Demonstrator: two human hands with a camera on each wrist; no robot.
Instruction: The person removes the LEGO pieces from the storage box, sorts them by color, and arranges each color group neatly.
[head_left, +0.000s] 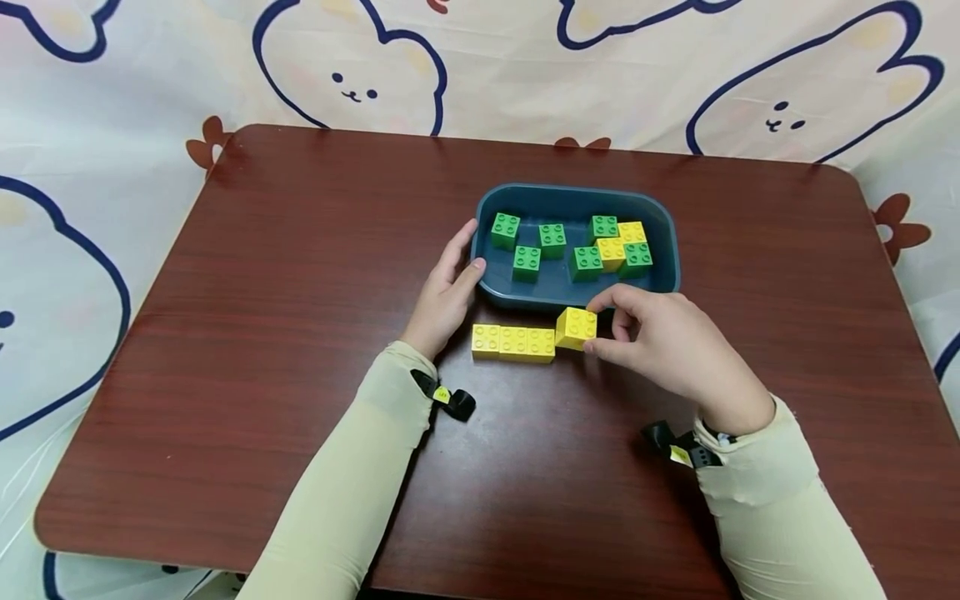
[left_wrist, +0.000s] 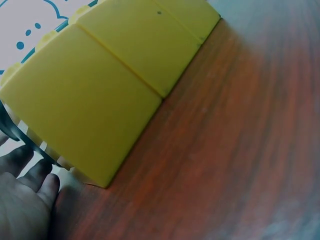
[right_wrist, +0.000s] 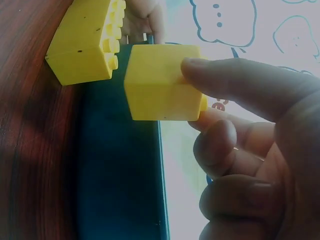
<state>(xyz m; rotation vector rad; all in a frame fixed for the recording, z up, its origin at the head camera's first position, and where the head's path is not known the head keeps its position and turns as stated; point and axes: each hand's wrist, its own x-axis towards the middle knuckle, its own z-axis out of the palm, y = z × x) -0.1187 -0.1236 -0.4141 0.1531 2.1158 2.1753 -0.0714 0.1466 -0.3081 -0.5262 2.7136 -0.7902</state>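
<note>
Between the thumb and index finger of my right hand is a yellow toy brick, pinched by its right side. The brick hangs just off the right end of a row of three yellow bricks on the table; in the right wrist view a gap shows between them. My left hand touches the left wall of a dark blue tray, fingers fairly straight along it and thumb at the rim. Close up in the left wrist view are the row's plain yellow sides.
Inside the tray lie several green bricks and two yellow bricks, the yellow ones among green ones at the right. The tray stands just behind the row on a brown wooden table. A printed cloth hangs behind the table's far edge.
</note>
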